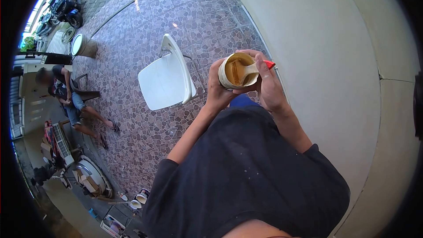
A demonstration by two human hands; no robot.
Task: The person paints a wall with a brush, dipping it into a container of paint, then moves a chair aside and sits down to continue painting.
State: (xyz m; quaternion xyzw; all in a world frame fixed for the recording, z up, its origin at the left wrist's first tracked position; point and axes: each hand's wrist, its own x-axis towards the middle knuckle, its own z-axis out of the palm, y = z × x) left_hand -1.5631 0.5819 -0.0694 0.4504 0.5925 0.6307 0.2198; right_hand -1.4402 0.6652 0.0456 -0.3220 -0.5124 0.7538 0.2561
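Note:
Both hands hold a round, cream-coloured can up in front of my body. My left hand (pixel 215 89) is wrapped round the can's left side. My right hand (pixel 272 89) grips its right side, with the thumb over a tool that has a red-tipped handle (pixel 269 64). The can (pixel 223 77) is open at the top and shows a yellow-brown substance inside. The pale, wide end of the tool (pixel 249 71) rests in the can. Some fingers behind and under the can are hidden.
A white chair (pixel 161 81) stands on the patterned tile floor (pixel 132 141). A plain wall (pixel 326 70) rises close on the right. At the left, a person (pixel 61 89) sits near a bucket (pixel 89 48); small containers (pixel 142 197) lie lower left.

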